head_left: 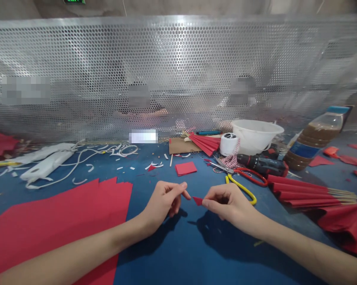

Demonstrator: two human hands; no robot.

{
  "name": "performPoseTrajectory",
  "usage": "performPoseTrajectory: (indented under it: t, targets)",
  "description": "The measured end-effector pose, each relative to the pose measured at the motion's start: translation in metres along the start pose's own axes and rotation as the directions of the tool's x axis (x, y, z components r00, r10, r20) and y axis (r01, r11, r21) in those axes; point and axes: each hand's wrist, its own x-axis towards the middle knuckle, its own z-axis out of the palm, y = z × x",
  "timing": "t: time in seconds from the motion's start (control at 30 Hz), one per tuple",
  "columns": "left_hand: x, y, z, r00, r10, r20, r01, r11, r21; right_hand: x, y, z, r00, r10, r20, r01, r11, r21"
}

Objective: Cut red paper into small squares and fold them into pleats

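Note:
My right hand (228, 202) pinches a small folded piece of red paper (197, 200) between thumb and forefinger, held just above the blue table. My left hand (164, 200) is beside it, fingers curled in a pinch, its fingertips a short way left of the paper's tip. I cannot see anything between the left fingers. A large sheet of red paper (53, 221) lies under my left forearm. Behind my right hand lie yellow-handled scissors (240, 187).
A small red paper stack (186, 168) lies ahead. At the right are folded red paper fans (312, 194), red-handled scissors (249, 175), a string spool (228, 144), a white bowl (257, 136), a dark drill (263, 164) and a bottle (313, 138). White strips (56, 160) litter the left. A perforated metal screen (178, 75) closes the back.

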Motion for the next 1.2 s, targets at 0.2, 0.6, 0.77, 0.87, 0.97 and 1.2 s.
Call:
performPoseTrajectory:
  t: [0.2, 0.6, 0.77, 0.87, 0.97, 1.2]
  targets:
    - [0.002, 0.004, 0.0, 0.971, -0.048, 0.236, 0.048, 0.999, 0.006, -0.002, 0.001, 0.003, 0.998, -0.051, -0.034, 0.047, 0.993, -0.112]
    - [0.004, 0.004, -0.001, 0.986, -0.034, 0.165, 0.031, 0.999, 0.022, -0.007, 0.01, 0.012, 0.899, -0.417, -0.132, 0.288, 0.791, -0.539]
    - [0.001, 0.002, 0.001, 0.978, 0.006, 0.209, -0.033, 0.991, 0.128, -0.002, -0.002, 0.009, 0.995, -0.096, 0.006, 0.094, 0.962, -0.257]
    - [-0.005, 0.002, 0.004, 0.974, 0.027, 0.226, -0.078, 0.972, 0.221, 0.0, -0.006, 0.007, 0.997, 0.001, 0.082, 0.006, 0.996, -0.09]
    - [-0.01, 0.003, 0.005, 0.977, 0.051, 0.208, -0.111, 0.951, 0.288, 0.0, -0.006, 0.006, 0.995, 0.019, 0.094, -0.016, 0.999, -0.03]
    - [-0.009, 0.001, 0.005, 0.99, 0.088, 0.107, -0.116, 0.946, 0.302, 0.003, -0.003, 0.005, 0.998, 0.033, 0.062, -0.03, 0.999, -0.042]
